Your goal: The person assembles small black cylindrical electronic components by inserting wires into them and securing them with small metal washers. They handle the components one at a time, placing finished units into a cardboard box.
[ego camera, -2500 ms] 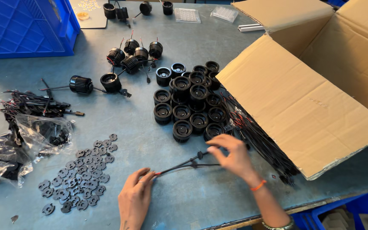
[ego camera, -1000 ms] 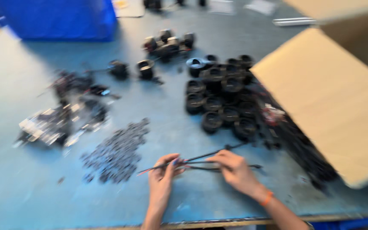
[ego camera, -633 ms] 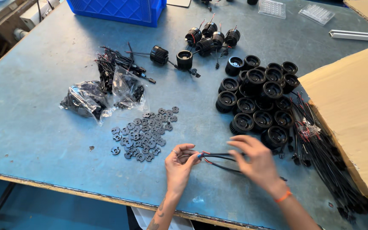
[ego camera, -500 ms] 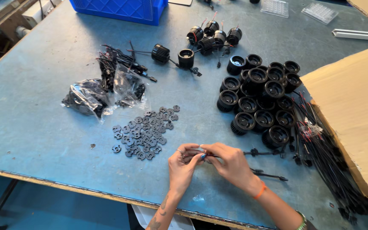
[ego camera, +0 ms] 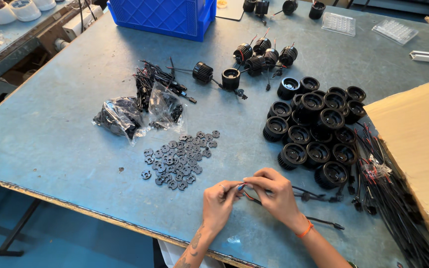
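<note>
Together our left hand (ego camera: 218, 203) and right hand (ego camera: 274, 194) pinch the near end of a thin black cable (ego camera: 308, 195), which trails rightward across the table (ego camera: 65, 124) beyond our fingertips.

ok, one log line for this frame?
left hand: pinching thin black cable end | right hand: pinching same end | nearby: small flat black discs

Small assembly workshop: worn blue-grey metal worktop (ego camera: 65, 124) laid out with batches of ribbed black round housings (ego camera: 314, 129), flat black plastic washers (ego camera: 177, 159), bundled black wire leads (ego camera: 398, 198), blue plastic crate (ego camera: 160, 17), open cardboard box (ego camera: 418, 144).
</note>
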